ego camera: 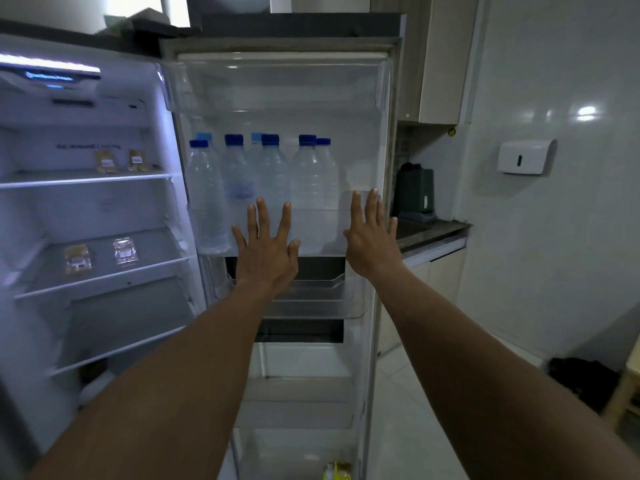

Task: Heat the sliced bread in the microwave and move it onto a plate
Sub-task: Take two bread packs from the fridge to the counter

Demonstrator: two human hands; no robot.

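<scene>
The fridge stands open, its door (367,98) swung out in front of me. My left hand (266,251) and my right hand (372,242) are both stretched out with fingers spread, in front of the door shelf that holds several clear water bottles (308,188) with blue caps. Neither hand holds anything. Inside the fridge at the left, small clear packets with tan contents lie on the middle shelf (78,259) and two more on the upper shelf (104,161). I cannot tell whether these are the bread. No microwave or plate is in view.
A dark counter (429,230) with a dark appliance (415,188) stands to the right of the door. A white dispenser (526,157) hangs on the tiled wall. A black object (585,382) lies on the floor at the right. A yellow item (337,471) sits in the lowest door bin.
</scene>
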